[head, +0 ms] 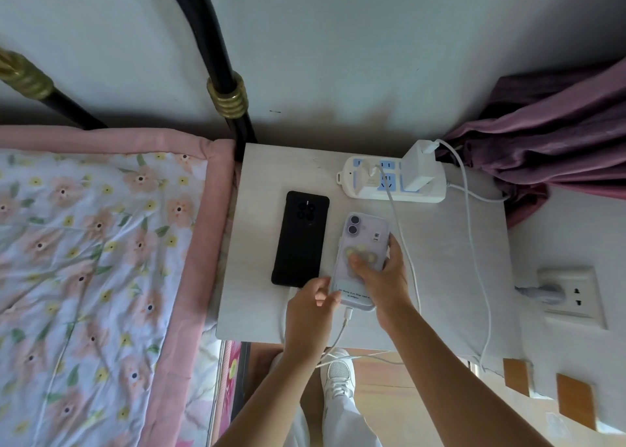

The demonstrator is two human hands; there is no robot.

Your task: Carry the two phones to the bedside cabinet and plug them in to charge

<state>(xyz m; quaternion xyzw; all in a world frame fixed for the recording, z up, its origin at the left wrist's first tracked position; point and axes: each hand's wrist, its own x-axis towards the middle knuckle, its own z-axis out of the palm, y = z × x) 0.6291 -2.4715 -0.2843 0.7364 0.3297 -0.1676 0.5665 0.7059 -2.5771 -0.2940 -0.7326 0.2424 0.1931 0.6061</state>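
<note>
A black phone (300,238) lies face down on the white bedside cabinet (450,256), left of centre. Beside it lies a lilac phone (364,239) in a clear case, also face down. My right hand (382,277) grips this phone from the right, thumb on its back. My left hand (313,306) touches its lower left corner. A white cable plug (348,313) sits in the lilac phone's bottom end. Whether the black phone has a cable in it is hidden by my left hand.
A white power strip (393,182) with a white charger block (420,165) lies at the cabinet's back. Two white cables (474,243) run forward off the cabinet's front edge. A bed with a floral quilt (95,277) is at left, a wall socket (572,294) and purple curtain (548,141) at right.
</note>
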